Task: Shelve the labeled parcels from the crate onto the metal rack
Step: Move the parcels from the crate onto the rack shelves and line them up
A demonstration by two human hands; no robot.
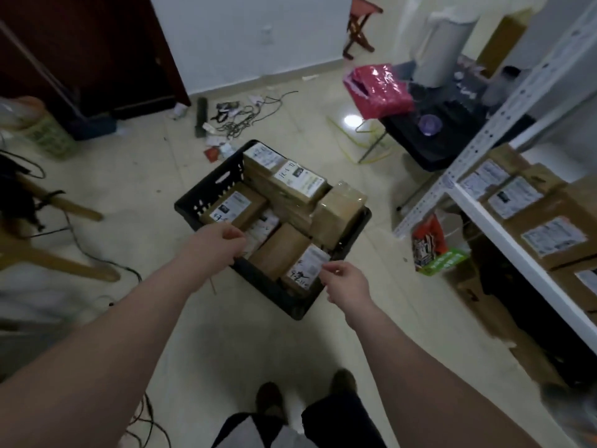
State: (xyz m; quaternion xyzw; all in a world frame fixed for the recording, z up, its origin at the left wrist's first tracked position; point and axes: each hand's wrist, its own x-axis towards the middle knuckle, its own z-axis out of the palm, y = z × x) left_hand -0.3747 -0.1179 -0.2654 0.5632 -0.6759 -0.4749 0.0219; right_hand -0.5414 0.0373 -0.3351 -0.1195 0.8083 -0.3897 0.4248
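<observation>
— At left, the left hand (226,242)?
— Curled at the near rim of the black crate (206,202); whether its grip holds, I can't tell.
— Parcels (298,181)?
— Piled in the crate, on the floor.
— Right hand (344,281)?
— Fingers bunched by a labeled parcel (307,266); grip unclear. Metal rack (487,134) beyond.

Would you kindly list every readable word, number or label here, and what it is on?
Labels on the parcels in the crate: print and handwriting too blurred to read.
Labels on the boxes on the rack: too blurred.
Orange bag: print unreadable.
Nothing can be quoted.
</observation>
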